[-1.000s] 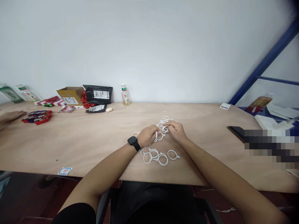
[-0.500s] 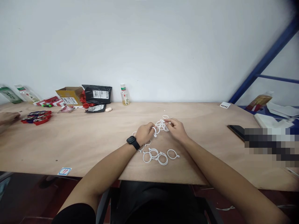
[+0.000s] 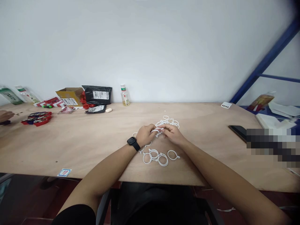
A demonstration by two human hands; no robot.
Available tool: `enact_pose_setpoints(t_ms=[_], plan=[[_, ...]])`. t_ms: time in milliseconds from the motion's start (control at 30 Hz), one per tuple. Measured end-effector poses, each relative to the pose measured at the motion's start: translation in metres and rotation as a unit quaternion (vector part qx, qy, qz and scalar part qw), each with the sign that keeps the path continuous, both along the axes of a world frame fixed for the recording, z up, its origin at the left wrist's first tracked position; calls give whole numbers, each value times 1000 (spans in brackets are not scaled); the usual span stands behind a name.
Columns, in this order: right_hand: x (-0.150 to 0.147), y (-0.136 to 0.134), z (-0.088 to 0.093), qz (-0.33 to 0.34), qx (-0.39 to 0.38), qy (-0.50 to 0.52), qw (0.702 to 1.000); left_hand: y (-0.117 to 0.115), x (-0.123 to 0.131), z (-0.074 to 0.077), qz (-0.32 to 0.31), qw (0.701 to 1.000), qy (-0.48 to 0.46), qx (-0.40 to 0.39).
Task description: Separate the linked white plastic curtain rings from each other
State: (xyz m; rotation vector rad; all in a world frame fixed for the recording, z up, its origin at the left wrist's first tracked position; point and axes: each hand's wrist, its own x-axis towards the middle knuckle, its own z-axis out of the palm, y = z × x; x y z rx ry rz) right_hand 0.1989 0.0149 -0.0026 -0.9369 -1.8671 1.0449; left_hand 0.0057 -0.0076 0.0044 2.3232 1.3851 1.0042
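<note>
My left hand [image 3: 145, 135], with a black watch on its wrist, and my right hand [image 3: 172, 133] meet over the wooden table [image 3: 93, 140]. Both pinch a white plastic ring [image 3: 157, 131] between their fingertips. Behind the hands lies a heap of white rings [image 3: 170, 121]. A few more rings [image 3: 159, 157] lie in a row in front of the hands, nearer to me.
Another person's hand [image 3: 4, 116] rests at the far left beside red packets [image 3: 36, 118]. A cardboard box [image 3: 69, 96], a black bag [image 3: 97, 94] and a small bottle [image 3: 124, 95] stand by the wall. A black phone [image 3: 237, 131] lies at the right.
My right hand has drawn back from the heap toward my left hand, and the fingertips now meet on one ring. The other person's hand has slid further left.
</note>
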Motion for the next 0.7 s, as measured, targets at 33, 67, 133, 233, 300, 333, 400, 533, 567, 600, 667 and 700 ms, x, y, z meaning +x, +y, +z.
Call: enact_pose_setpoints(t_ms=[33, 67, 133, 233, 300, 333, 400, 533, 567, 600, 667, 700], plan=[[0, 0, 0, 0, 1, 2, 1000, 0, 0, 0, 0, 1000, -1, -5], [0, 0, 1, -2, 2, 2, 1000, 0, 0, 0, 1, 1000, -4, -8], [-1, -2, 2, -5, 5, 3, 1000, 1, -1, -1, 0, 1000, -11, -14], [-1, -3, 4, -4, 0, 8, 1000, 1, -1, 0, -4, 1000, -15, -17], [-1, -3, 5, -2, -8, 13, 1000, 1, 0, 1, -8, 1000, -13, -18], [-1, -4, 5, -2, -11, 14, 1000, 0, 0, 1, -9, 1000, -10, -19], [-1, -4, 6, -6, -13, 17, 1000, 0, 0, 2, -10, 1000, -3, -20], [-2, -3, 7, -30, -5, 23, 999, -1, 1, 3, -29, 999, 17, -10], [-2, -3, 8, -39, -3, 26, 999, -2, 2, 3, -39, 999, 22, -4], [-2, -3, 8, -48, -1, 28, 998, -2, 2, 4, -50, 998, 26, 2], [-3, -2, 8, -62, 4, 30, 998, -3, 4, 5, -67, 997, 34, 12], [-3, -1, 7, -65, 8, 30, 997, -3, 4, 5, -73, 996, 39, 15]])
